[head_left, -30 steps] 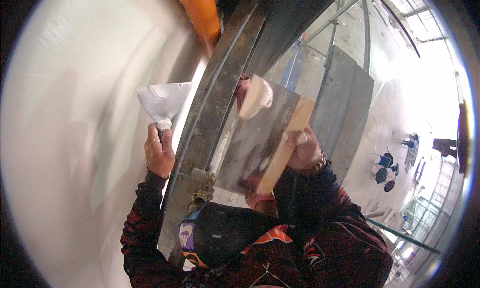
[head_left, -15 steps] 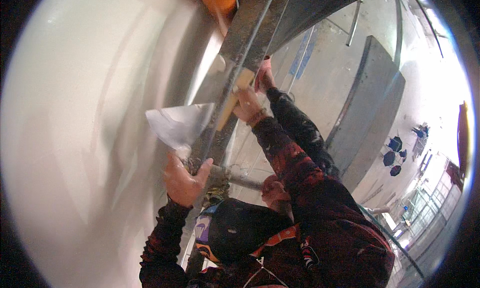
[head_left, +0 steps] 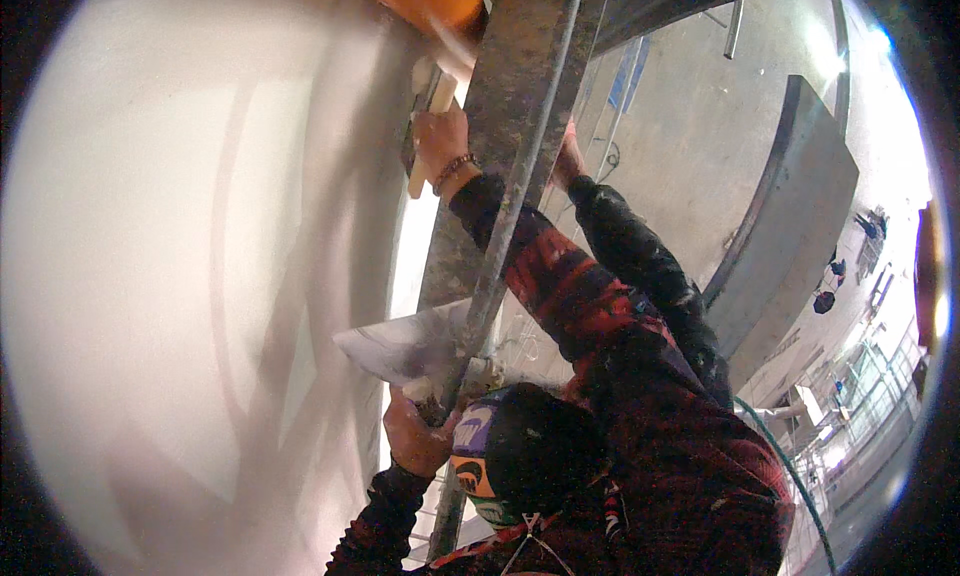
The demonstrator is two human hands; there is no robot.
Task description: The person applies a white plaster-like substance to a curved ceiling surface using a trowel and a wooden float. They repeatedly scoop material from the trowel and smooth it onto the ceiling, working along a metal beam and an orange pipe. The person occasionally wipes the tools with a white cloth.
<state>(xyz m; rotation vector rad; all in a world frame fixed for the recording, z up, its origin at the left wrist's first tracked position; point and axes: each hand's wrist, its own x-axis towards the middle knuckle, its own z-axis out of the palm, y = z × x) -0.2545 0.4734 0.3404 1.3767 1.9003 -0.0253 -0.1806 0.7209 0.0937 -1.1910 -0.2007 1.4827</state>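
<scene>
From the head view, the left hand (head_left: 415, 441) is closed in a full grip on the handle of a steel trowel (head_left: 400, 348), kept flat and low, probably so the plaster stays on it. The right hand (head_left: 440, 141) is wrapped tight around a wooden-handled float (head_left: 425, 94), reaching past the scaffold post (head_left: 520, 126) to press it against the white wall (head_left: 200, 276).

The right hand (head_left: 443, 141) has carried the wooden-handled float (head_left: 425, 126) up the white wall (head_left: 200, 276) — the left hand's (head_left: 412, 438) trowel (head_left: 405, 344) dropped lower.
</scene>
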